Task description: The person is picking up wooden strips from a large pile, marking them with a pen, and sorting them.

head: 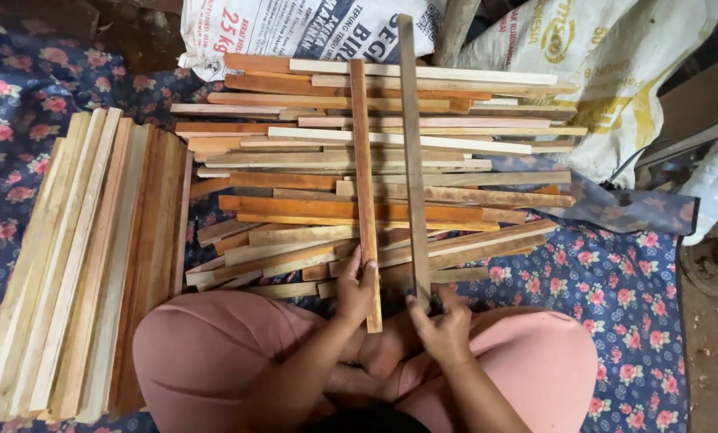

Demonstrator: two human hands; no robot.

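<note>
Head view looks straight down at a person seated cross-legged on a blue floral cloth [624, 305], knees in pink trousers at the bottom of the frame. The left hand [356, 287] is curled around the near end of an orange-brown wooden slat [364, 176], fingers wrapped over its edge, the slat running away from the body and lying across the heap of slats [391, 152] in front. The right hand [442, 322] is closed on the near end of a darker grey-brown slat [412, 144], thumb on its left side; this one is longer and reaches up to the white sacks at the top. Both held slats lie nearly parallel, just beside each other with a narrow gap between them, crossing the heap at right angles. That heap is loose, its pieces lying mostly crosswise in pale, tan and orange tones. To the person's left sits a tidy stack of slats [86, 265], laid lengthwise side by side, well apart from both hands. Behind the heap lean two printed white sacks [311, 28], and a yellow-marked one [616, 80] stands at the upper right.
</note>
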